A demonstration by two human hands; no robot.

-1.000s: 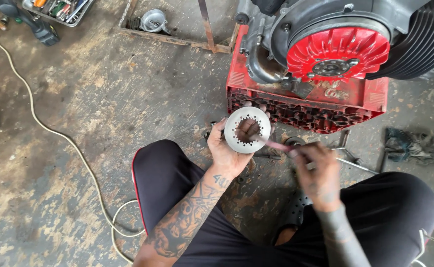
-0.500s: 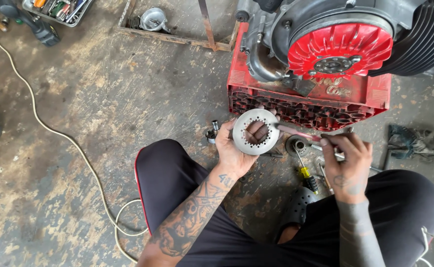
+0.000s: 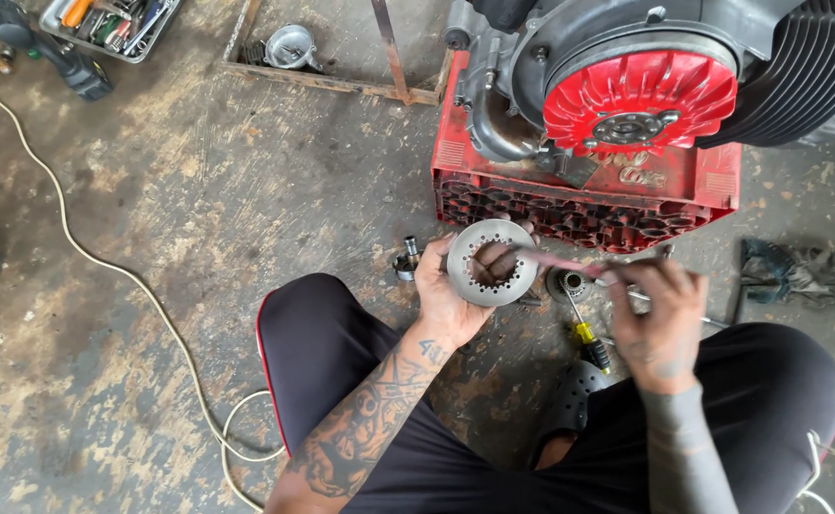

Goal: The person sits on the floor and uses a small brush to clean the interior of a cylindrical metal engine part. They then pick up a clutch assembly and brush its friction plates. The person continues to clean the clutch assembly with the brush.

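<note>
The left hand (image 3: 448, 290) is clamped on a flat, grey metal ring plate (image 3: 492, 263), thumb and fingers pinching its rim, with fingertips showing through the toothed central opening. The plate is circular, dull and perforated with small holes around its face; it is held face-up above the floor, just in front of the red plastic crate (image 3: 589, 200).

The right hand (image 3: 660, 319) is closed around a thin, reddish rod-shaped tool (image 3: 560, 261), whose tip reaches to the inner edge of the ring plate.

The crate has a lattice wall and carries a dark engine (image 3: 656, 76) with a red finned fan wheel (image 3: 638, 100) and black ribbed cylinder fins.

On the stained, rough concrete floor (image 3: 198, 219) lie a yellow-handled screwdriver (image 3: 584, 333) between the hands, a small round metal part (image 3: 566, 283) just beside it, and a dark crumpled rag (image 3: 794, 266) to the right. A pale cable (image 3: 103, 262) curves across the floor on the left.
</note>
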